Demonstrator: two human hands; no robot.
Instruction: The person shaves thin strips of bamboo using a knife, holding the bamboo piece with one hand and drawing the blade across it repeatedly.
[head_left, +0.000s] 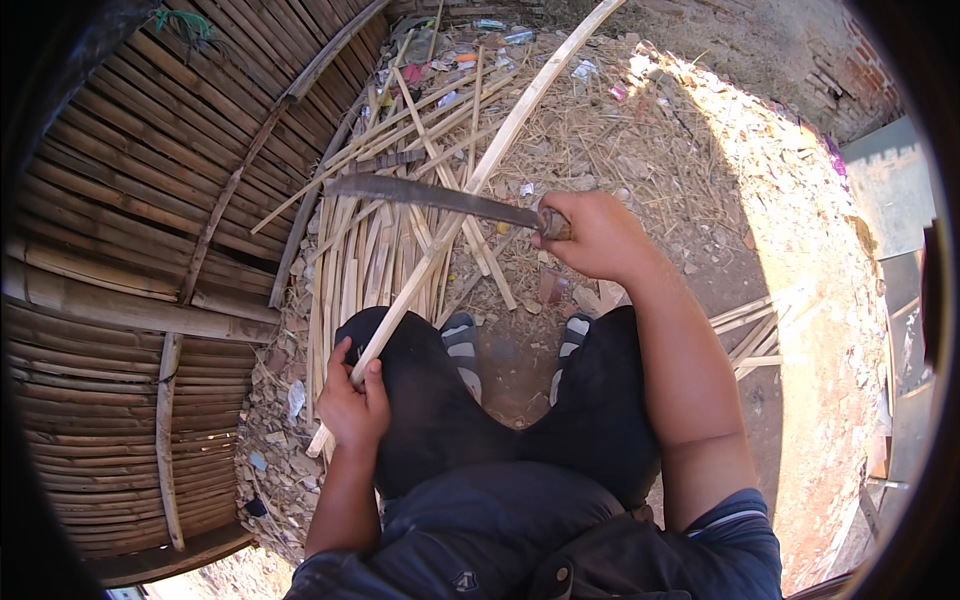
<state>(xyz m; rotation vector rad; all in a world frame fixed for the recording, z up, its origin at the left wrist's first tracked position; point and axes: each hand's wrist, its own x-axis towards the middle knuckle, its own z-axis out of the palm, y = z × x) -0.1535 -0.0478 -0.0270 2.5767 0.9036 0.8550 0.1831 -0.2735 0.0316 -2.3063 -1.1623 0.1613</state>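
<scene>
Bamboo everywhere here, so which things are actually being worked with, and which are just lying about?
In use:
- long bamboo strip, held by the left hand across the knee
- big knife, gripped by the right hand, its blade lying on the strip

Lying about:
- pile of split bamboo strips on the ground
- woven bamboo panel at the left
- scattered litter beyond

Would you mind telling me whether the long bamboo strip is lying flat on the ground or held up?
Held up at a slant: the left hand grips the bamboo strip over the knee, and the blade in the right hand crosses it.

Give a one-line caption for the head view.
Left hand grips a bamboo strip; right hand holds a knife across it.
</scene>
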